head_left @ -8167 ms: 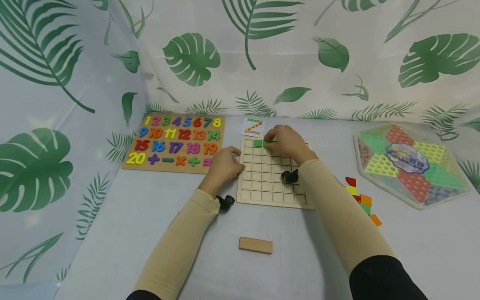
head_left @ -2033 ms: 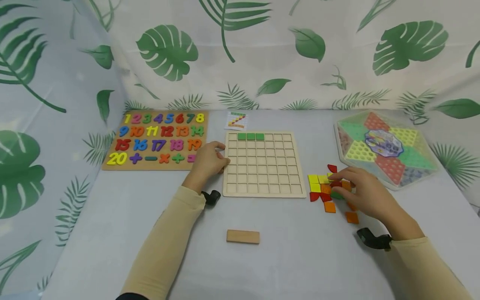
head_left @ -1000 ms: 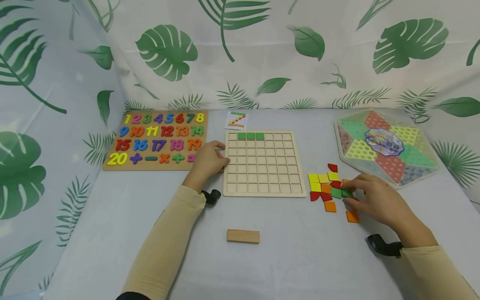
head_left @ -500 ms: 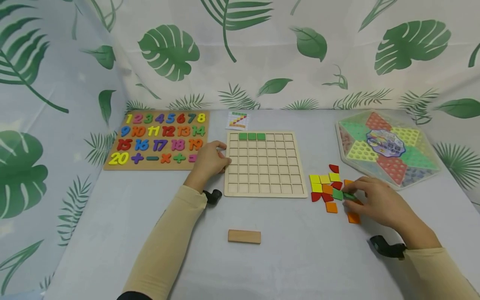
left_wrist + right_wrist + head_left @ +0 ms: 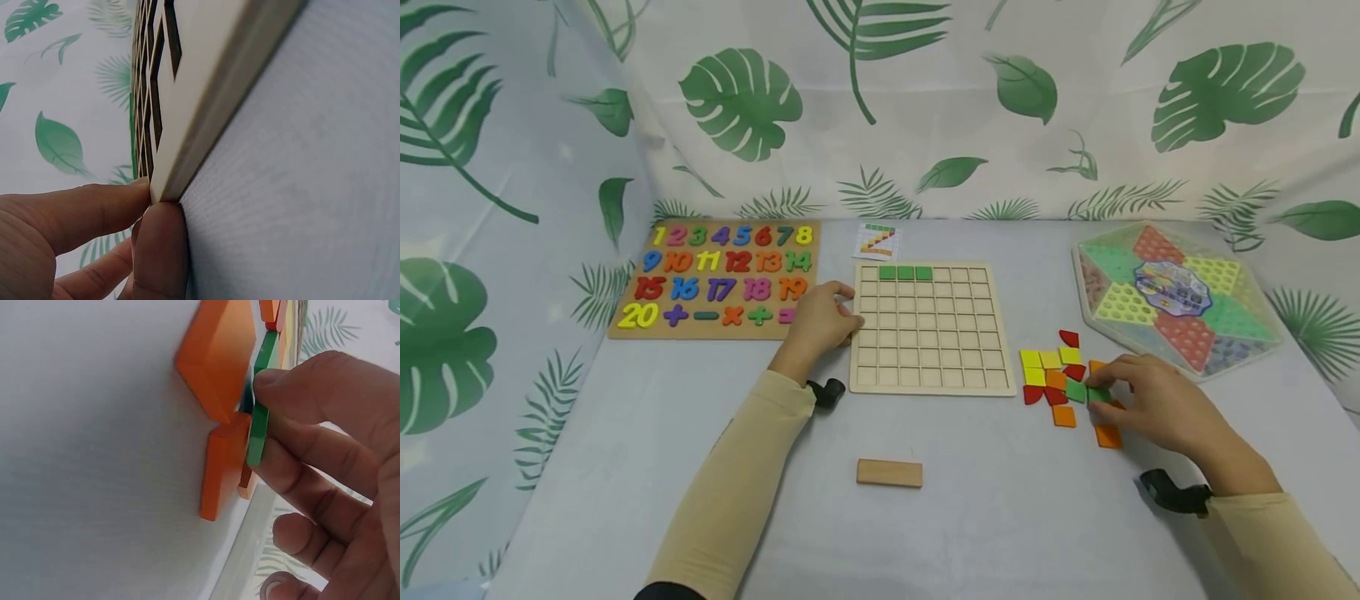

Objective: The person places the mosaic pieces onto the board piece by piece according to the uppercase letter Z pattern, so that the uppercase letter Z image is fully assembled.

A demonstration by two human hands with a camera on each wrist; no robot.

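Observation:
My left hand holds the left edge of a light wooden grid board; in the left wrist view, the index fingertip and thumb meet at the board's edge. Three green square tiles sit side by side in the board's top row. On the right, my right hand pinches a green tile between thumb and fingers, tilted just above the loose pieces. Beside it lie another green tile, several orange tiles, several yellow tiles and several red rounded pieces.
A small pattern card lies behind the board. To the left is a number puzzle board; at the right rear lies a hexagonal game box. A plain wooden block rests in front. A leaf-print cloth hangs behind.
A third green tile has joined the board's top row. My right hand has gone from the board to the loose pieces and taken hold of a green tile. The left hand stays at the board's edge.

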